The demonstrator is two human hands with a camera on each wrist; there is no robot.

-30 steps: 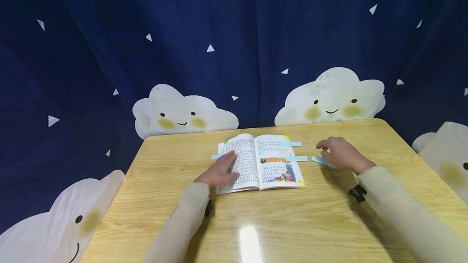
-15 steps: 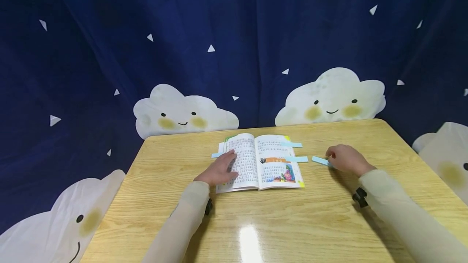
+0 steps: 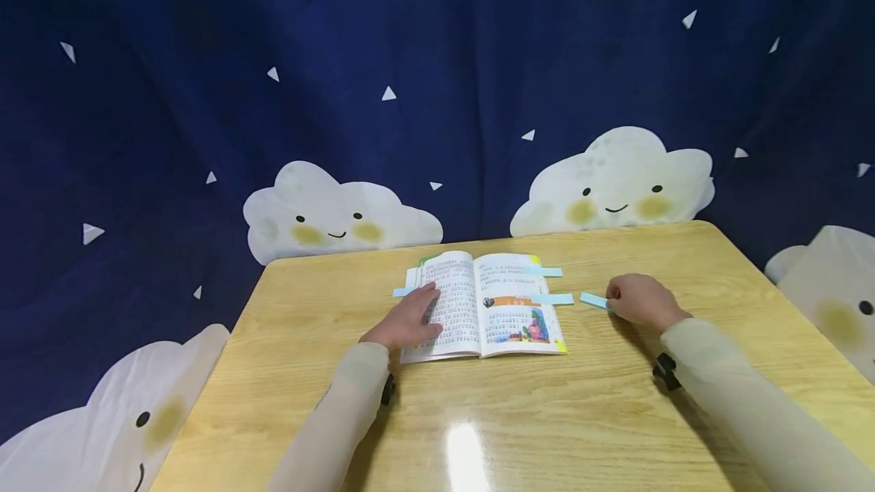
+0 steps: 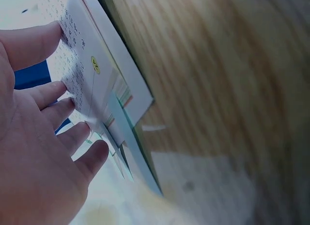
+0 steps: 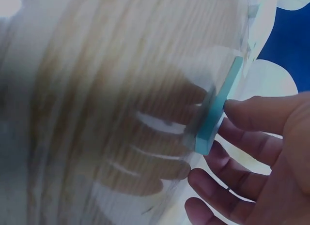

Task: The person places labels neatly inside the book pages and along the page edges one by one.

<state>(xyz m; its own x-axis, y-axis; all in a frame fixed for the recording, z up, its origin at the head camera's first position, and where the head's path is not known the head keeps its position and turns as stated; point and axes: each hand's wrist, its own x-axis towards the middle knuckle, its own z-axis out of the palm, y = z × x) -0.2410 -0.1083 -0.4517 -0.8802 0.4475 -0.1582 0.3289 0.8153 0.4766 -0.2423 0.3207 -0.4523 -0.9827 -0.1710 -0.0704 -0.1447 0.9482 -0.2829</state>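
Observation:
An open book (image 3: 451, 302) with printed text and coloured pictures lies on the wooden table. My left hand (image 3: 408, 320) rests on its left page with fingers spread; in the left wrist view the fingertips (image 4: 57, 89) meet the page. To the right of the book lies a narrow pad of light blue sticky notes (image 5: 218, 111). My right hand (image 3: 639, 301) pinches the pad near its right end, thumb along one side and index finger opposite, the other fingers loosely bent. The hand hides that end of the pad in the head view.
Light blue sticky strips (image 3: 552, 299) stick out past the book's right edge, and another strip (image 3: 402, 292) shows at its left edge. The table (image 3: 547, 416) ends at a dark blue curtain (image 3: 478, 97) with cloud prints.
My right hand has come down from above the pad, its fingers drawing in, to the pad's right end. The left hand has stayed on the page.

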